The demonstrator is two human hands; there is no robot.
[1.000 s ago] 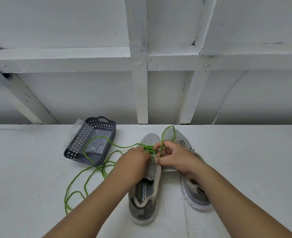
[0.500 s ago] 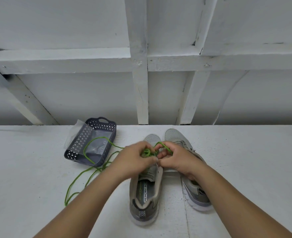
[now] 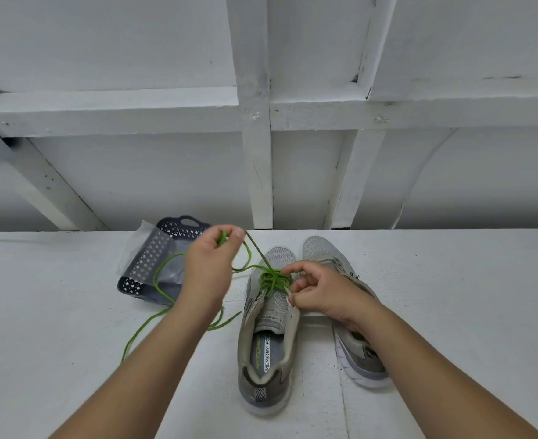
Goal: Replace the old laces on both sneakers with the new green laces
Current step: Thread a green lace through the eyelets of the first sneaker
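Fingers pinching green lace, sneaker

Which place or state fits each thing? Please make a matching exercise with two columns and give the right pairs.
Things:
1. left hand
2. right hand
3. basket
4. right sneaker

States:
A. lies on the table, holds a clear bag
B. has no green lace
C. pinches the green lace, raised
D. rests at the left sneaker, at the eyelets

Pairs: 1-C, 2-D, 3-A, 4-B
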